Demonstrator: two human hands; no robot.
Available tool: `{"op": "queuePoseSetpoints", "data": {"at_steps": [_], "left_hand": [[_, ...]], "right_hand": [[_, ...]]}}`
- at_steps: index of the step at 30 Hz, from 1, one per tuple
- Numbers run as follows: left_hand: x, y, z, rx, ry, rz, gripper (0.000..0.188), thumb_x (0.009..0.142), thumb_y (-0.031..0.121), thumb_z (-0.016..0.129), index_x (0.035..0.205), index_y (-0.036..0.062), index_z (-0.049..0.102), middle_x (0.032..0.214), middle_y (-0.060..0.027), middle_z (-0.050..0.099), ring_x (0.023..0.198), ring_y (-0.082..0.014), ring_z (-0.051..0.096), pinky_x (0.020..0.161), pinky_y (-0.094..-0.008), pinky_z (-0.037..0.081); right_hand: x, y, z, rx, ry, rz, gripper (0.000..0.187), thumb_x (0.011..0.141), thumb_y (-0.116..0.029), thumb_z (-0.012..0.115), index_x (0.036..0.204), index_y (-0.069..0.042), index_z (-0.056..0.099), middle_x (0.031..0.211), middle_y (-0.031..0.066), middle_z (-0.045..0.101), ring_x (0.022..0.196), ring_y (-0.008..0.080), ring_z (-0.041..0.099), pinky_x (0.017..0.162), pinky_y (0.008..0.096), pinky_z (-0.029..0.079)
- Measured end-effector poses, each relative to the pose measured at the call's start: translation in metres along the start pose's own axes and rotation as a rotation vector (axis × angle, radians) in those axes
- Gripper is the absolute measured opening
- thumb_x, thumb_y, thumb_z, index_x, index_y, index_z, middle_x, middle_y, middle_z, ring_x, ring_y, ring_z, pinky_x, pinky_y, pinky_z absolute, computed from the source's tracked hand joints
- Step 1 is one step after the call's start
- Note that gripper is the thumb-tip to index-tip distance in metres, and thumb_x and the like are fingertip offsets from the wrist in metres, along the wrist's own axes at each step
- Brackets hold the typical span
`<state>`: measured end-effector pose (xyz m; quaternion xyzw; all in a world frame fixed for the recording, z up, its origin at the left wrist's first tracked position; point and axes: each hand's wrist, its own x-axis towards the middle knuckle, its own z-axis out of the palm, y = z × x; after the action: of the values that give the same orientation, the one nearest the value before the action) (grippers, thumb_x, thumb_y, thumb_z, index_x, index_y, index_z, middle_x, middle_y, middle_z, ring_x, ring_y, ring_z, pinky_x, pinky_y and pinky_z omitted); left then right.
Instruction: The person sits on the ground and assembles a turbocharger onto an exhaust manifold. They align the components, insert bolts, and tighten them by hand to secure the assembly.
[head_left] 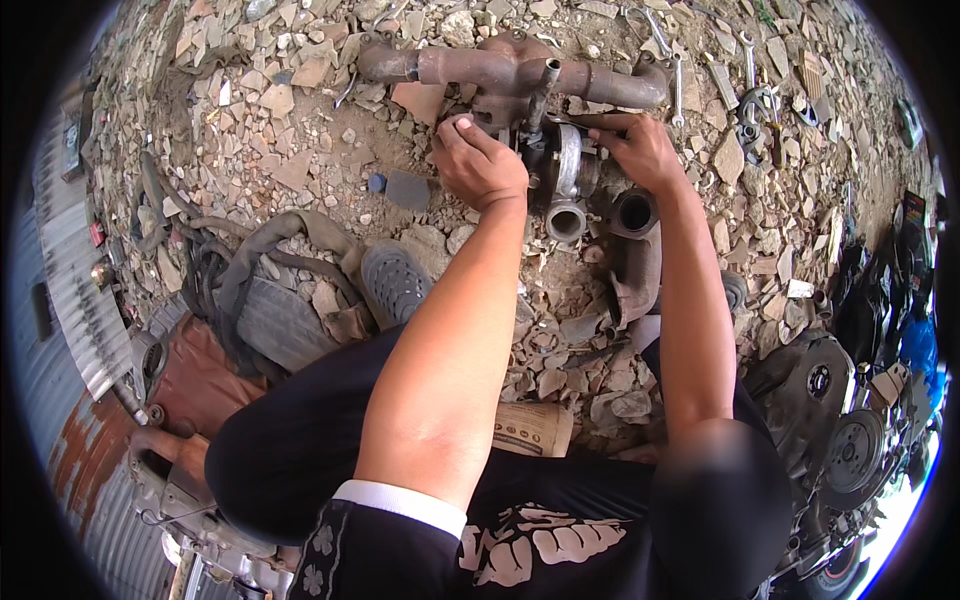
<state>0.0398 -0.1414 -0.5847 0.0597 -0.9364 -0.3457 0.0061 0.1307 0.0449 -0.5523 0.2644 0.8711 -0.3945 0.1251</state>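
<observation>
A rusty exhaust manifold (455, 68) lies across the stony ground, joined to a turbocharger (568, 165) with a pale metal clamp ring and a round open outlet. My left hand (478, 165) is at the left side of this joint, its fingers curled against the flange area. What those fingertips grip is hidden behind the hand. At the right, my right hand (642, 150) pinches a thin dark tool (580, 119) that reaches left over the top of the turbocharger. A short upright pipe (543, 92) stands between my two hands. Below my right wrist is a rusty elbow pipe (636, 265).
Several wrenches (679, 90) lie on the rubble at the upper right. Old hoses (250, 260) curl at the left beside my shoe (393, 280). Engine parts (850, 450) crowd the lower right, and corrugated metal sheets (75, 270) stand at the far left.
</observation>
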Motion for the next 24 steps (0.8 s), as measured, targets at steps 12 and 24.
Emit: {"op": "queuePoseSetpoints", "data": {"at_steps": [12,24], "left_hand": [[0.001,0.01,-0.001,0.068,0.007,-0.015,0.036,0.105,0.03,0.04,0.106,0.003,0.063,0.108,-0.0251,0.062,0.099,-0.0464,0.061,0.086,-0.0573,0.047],[0.001,0.009,-0.002,0.128,-0.027,0.002,0.036,0.105,0.03,0.043,0.103,0.0009,0.064,0.108,-0.0236,0.06,0.098,-0.0435,0.062,0.082,-0.056,0.051]], "right_hand": [[0.006,0.004,-0.009,-0.011,-0.037,-0.007,0.028,0.094,-0.025,0.073,0.121,-0.025,0.078,0.106,0.0122,0.078,0.093,0.0274,0.076,0.09,0.0405,0.057],[0.008,0.009,0.003,-0.07,0.102,-0.199,0.027,0.094,-0.029,0.073,0.111,-0.008,0.079,0.103,0.0196,0.076,0.096,0.0399,0.072,0.086,0.0448,0.056]]}}
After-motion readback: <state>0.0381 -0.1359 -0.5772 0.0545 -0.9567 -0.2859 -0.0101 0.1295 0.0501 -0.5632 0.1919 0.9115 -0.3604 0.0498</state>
